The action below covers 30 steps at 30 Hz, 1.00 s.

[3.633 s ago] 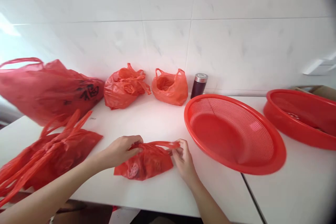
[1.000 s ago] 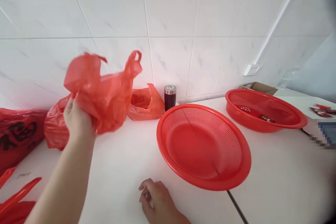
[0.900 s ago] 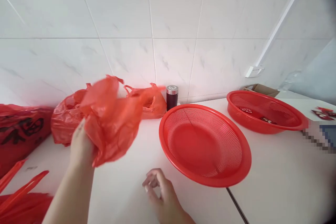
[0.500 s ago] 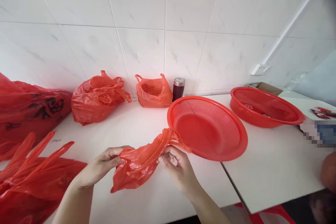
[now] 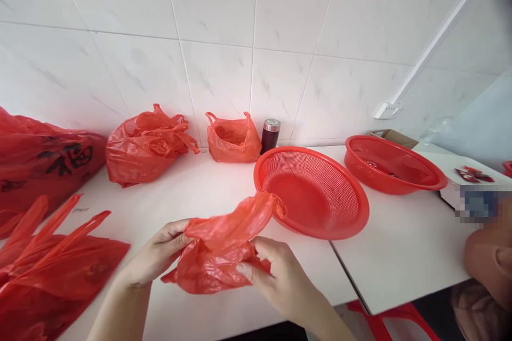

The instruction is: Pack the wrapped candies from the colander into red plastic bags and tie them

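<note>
Grip of left hand (image 5: 166, 245) and right hand (image 5: 280, 272) clamped on thin red plastic carrier bag (image 5: 218, 264) over white table (image 5: 192, 184); best keep both pinches light and even, to avoid tearing.

The held bag (image 5: 224, 234) is red, the wall tiles (image 5: 216, 5) grey-veined white.

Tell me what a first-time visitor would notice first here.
Probably the crumpled red bag, held between the left hand and right hand, front and centre. Beyond it, to the right, sits a wide red colander. A dark flask stands out among the red, near the tiled wall.
</note>
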Each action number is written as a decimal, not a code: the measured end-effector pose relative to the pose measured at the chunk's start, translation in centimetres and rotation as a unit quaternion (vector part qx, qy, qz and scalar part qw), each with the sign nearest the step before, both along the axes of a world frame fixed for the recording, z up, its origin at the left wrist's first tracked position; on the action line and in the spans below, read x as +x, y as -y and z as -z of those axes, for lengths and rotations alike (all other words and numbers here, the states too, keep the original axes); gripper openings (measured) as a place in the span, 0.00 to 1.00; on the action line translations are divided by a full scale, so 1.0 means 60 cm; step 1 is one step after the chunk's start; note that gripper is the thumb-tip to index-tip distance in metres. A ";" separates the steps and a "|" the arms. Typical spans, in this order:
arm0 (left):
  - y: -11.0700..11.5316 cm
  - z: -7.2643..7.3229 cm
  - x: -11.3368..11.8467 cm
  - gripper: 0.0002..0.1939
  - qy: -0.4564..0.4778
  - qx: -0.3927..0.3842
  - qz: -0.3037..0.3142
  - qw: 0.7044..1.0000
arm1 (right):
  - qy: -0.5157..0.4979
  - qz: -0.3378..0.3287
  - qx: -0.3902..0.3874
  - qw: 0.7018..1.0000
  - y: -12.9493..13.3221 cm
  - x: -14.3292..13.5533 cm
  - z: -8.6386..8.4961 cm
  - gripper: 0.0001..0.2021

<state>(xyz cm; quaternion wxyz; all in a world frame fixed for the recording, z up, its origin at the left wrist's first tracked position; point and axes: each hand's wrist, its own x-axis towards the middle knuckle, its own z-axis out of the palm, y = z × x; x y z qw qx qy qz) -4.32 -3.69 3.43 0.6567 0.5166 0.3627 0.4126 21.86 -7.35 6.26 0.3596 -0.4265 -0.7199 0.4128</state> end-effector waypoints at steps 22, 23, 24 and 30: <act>-0.016 -0.204 0.166 0.10 -0.413 0.363 0.216 0.807 | 0.109 -0.044 0.243 0.963 -0.013 0.023 -0.031 0.10; -0.017 -0.205 0.172 0.13 -0.423 0.347 0.255 0.797 | 0.109 -0.076 0.195 0.972 -0.007 0.030 -0.038 0.09; -0.016 -0.202 0.173 0.16 -0.437 0.339 0.288 0.782 | 0.110 -0.108 0.142 0.978 0.001 0.039 -0.044 0.09; 0.026 -0.139 0.098 0.20 -0.537 0.353 0.323 0.695 | 0.219 -0.243 -0.068 0.942 0.038 0.108 -0.044 0.14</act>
